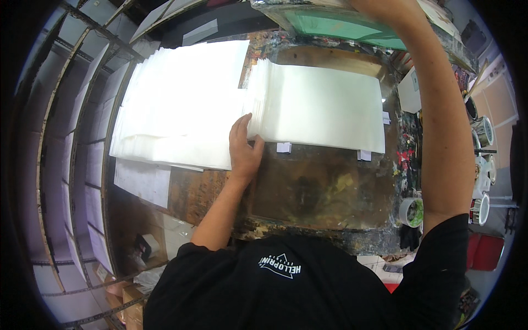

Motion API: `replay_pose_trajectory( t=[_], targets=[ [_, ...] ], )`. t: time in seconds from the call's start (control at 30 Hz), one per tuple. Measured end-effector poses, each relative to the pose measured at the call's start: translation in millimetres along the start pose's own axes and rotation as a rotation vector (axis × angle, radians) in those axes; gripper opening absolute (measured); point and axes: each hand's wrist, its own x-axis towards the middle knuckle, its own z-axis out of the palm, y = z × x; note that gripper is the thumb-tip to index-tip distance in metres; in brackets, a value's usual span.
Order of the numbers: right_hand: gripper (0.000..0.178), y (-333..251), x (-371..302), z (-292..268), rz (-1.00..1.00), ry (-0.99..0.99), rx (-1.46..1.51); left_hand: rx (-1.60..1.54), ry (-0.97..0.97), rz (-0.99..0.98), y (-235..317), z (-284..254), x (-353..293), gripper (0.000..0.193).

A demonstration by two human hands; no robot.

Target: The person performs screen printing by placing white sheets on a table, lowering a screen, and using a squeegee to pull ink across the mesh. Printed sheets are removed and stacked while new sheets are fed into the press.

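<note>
My left hand [246, 151] rests at the near end of the seam between two lots of white paper. Its fingers are stretched out and the thumb stands apart, touching the sheet edges. To its right, white sheets [324, 107] lie flat on the dark, stained table, their left edges bunched in a ridge. A larger, fanned pile of white paper [181, 99] spreads to its left. My right arm reaches up to the raised printing screen [341, 28], a frame with green mesh. Of my right hand [379, 6] only the back part shows at the top edge; its fingers are out of sight.
Small white paper tabs [284, 147] sit along the sheets' near edge. A tub with green contents [411, 212] stands at the table's right edge, with several cans [483, 132] beyond. A metal rack [91, 165] lines the left side, and a red stool [485, 251] is at right.
</note>
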Motion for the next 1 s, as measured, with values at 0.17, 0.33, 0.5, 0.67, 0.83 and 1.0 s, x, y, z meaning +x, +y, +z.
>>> replay_pose_trajectory(
  t=[0.17,0.33,0.5,0.67,0.83,1.0],
  targets=[
    [0.09,-1.9,1.3,-2.2,0.023,-0.043,-0.047,0.021,0.232,0.073,4.8,12.7,-4.3,0.047],
    [0.091,-0.7,-0.6,-1.1,0.002,0.003,-0.068,0.295,0.204,0.197,13.3,4.5,-3.4,0.023],
    [0.091,0.5,-0.1,1.2,-0.005,0.007,-0.029,0.387,0.119,0.249,20.4,-5.8,1.0,0.007],
    [0.088,-1.7,-2.3,-0.2,0.015,-0.031,-0.011,0.466,0.121,0.344,19.9,-7.9,4.5,0.007],
    [0.086,0.0,-3.4,-4.1,0.007,-0.074,0.032,0.524,0.021,0.287,23.2,-10.2,7.7,0.013],
    [0.083,-4.9,-7.2,-8.2,0.038,-0.046,0.039,0.444,0.079,0.24,26.1,-0.1,5.4,0.015]
  ],
)
